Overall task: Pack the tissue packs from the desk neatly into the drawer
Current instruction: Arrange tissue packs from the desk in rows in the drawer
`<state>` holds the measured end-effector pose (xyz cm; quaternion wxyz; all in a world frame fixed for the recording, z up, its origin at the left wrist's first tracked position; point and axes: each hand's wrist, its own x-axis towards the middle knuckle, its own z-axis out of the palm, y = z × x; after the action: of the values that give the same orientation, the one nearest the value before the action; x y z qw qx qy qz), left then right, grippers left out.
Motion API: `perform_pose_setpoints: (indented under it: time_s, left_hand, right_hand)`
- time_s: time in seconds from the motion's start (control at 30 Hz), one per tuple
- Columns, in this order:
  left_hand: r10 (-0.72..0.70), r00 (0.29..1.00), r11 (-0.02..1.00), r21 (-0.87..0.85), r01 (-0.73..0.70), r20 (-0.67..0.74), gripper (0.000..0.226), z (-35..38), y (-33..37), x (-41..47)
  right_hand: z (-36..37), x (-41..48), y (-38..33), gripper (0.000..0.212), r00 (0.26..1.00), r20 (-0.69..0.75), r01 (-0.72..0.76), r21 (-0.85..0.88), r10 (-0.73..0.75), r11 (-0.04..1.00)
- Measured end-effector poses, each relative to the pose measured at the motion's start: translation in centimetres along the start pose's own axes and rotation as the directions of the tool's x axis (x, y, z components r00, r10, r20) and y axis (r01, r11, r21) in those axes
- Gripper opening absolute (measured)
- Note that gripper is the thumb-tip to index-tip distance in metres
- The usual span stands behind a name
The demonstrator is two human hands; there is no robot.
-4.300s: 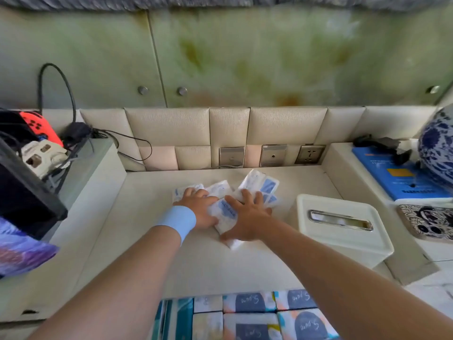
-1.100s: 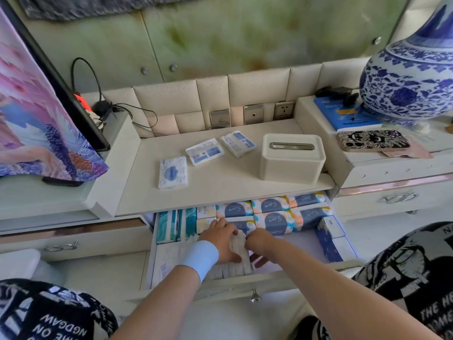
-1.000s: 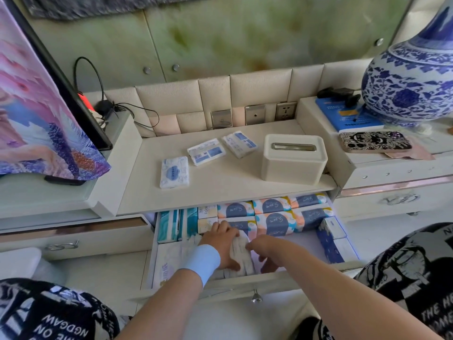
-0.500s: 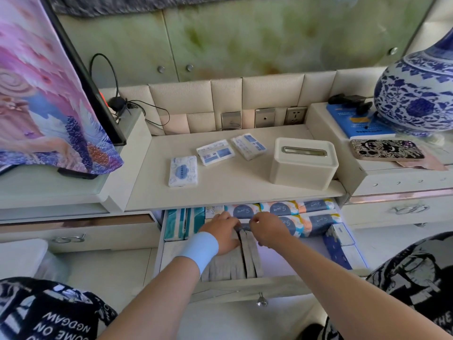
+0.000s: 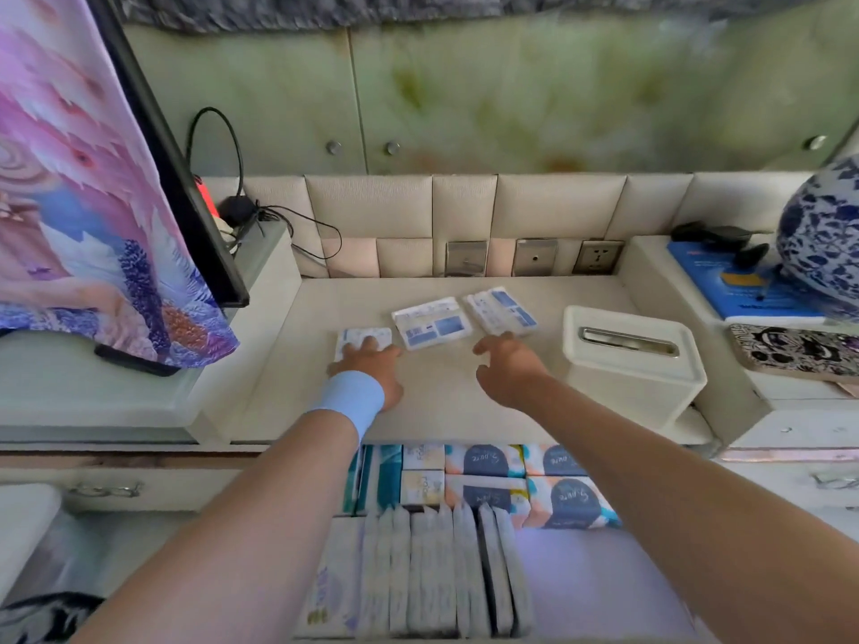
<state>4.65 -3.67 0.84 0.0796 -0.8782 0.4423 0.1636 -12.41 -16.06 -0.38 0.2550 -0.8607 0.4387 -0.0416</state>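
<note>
Three white-and-blue tissue packs lie on the desk (image 5: 441, 411): a small pack (image 5: 360, 339) at the left, a flat pack (image 5: 430, 323) in the middle, another pack (image 5: 502, 312) to its right. My left hand (image 5: 367, 367), with a pale blue wristband, rests with its fingers on the small pack. My right hand (image 5: 509, 364) hovers with spread fingers just short of the right pack, holding nothing. Below the desk edge the open drawer (image 5: 595, 578) holds several white packs (image 5: 441, 569) standing on edge and colourful packs (image 5: 525, 481) at its back.
A white tissue box (image 5: 632, 364) stands on the desk right of my right hand. A screen with a pink picture (image 5: 93, 202) and cables fill the left shelf. A blue-and-white vase (image 5: 822, 239), a blue booklet and a patterned phone case sit on the right shelf.
Both hands have left the drawer and risen to the desk. The left hand now touches the small pack; the right hand is near the right pack. The head has leaned forward.
</note>
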Motion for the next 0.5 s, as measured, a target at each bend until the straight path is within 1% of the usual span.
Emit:
perform_pose_setpoints:
  time_s: [0.07, 0.13, 0.17, 0.27, 0.3, 0.33, 0.37, 0.43, 0.5]
  left_hand:
    - [-0.105, 0.99, 0.993, -0.043, 0.109, 0.094, 0.069, 0.4, -0.6, 1.6]
    - [-0.119, 0.985, 0.985, -0.112, 0.133, 0.121, 0.066, 1.0, -0.6, 2.8]
    - [-0.109, 0.99, 0.983, -0.138, 0.121, 0.089, 0.059, 1.2, -0.6, 3.3]
    - [-0.074, 0.994, 0.972, -0.227, 0.055, -0.078, 0.035, 1.2, -1.0, 4.7]
    - [-0.082, 0.992, 0.963, -0.263, 0.053, -0.098, 0.03, 1.2, -1.3, 5.1]
    - [-0.097, 0.991, 0.955, -0.287, 0.067, -0.089, 0.029, 1.1, -1.5, 5.4]
    - [-0.121, 0.99, 0.947, -0.306, 0.095, -0.069, 0.037, 1.3, -1.7, 5.6]
    - [-0.178, 0.983, 0.92, -0.364, 0.147, -0.052, 0.063, 1.9, -2.1, 5.7]
    - [-0.174, 0.981, 0.912, -0.39, 0.129, -0.082, 0.086, 2.5, -2.4, 5.9]
  right_hand:
    - [0.2, 1.8, 0.2, 0.044, 1.0, -0.031, 0.0, -0.017, -0.001, 1.0]
    - [0.7, 3.3, 0.6, 0.052, 0.998, -0.055, -0.022, -0.013, 0.022, 1.0]
    - [1.1, 4.1, 0.8, 0.055, 0.997, -0.062, -0.045, -0.008, 0.045, 0.999]
    - [1.7, 6.4, 1.8, 0.063, 0.985, -0.087, -0.151, -0.025, 0.148, 0.988]
    - [1.8, 7.1, 2.3, 0.067, 0.982, -0.08, -0.174, -0.064, 0.169, 0.983]
    - [1.9, 7.7, 2.8, 0.072, 0.983, -0.056, -0.178, -0.118, 0.172, 0.977]
    - [1.9, 8.0, 3.2, 0.076, 0.985, -0.022, -0.171, -0.172, 0.17, 0.97]
    - [2.1, 8.6, 3.8, 0.082, 0.986, 0.007, -0.159, -0.232, 0.165, 0.96]
    - [2.3, 8.6, 3.8, 0.086, 0.989, -0.06, -0.149, -0.276, 0.137, 0.95]
